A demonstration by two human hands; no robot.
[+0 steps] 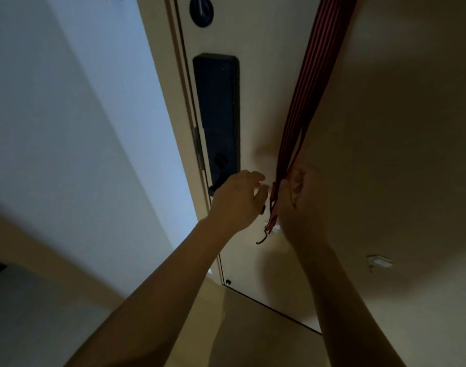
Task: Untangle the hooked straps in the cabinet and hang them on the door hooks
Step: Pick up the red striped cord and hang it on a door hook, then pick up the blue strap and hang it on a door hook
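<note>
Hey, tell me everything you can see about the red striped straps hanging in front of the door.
The straps are flat bands, red with thin dark stripes, seemingly woven fabric. Several run together in a taut bundle from the upper right down across the pale door. The right hand grips the bundle near its lower end. Below it short loose ends dangle, one curling like a hook. The left hand is close beside them; whether it touches is unclear.

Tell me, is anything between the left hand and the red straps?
Nothing visible. The left hand sits just beside the red straps with only bare door behind the gap, and the right hand grips them near their lower end.
</note>
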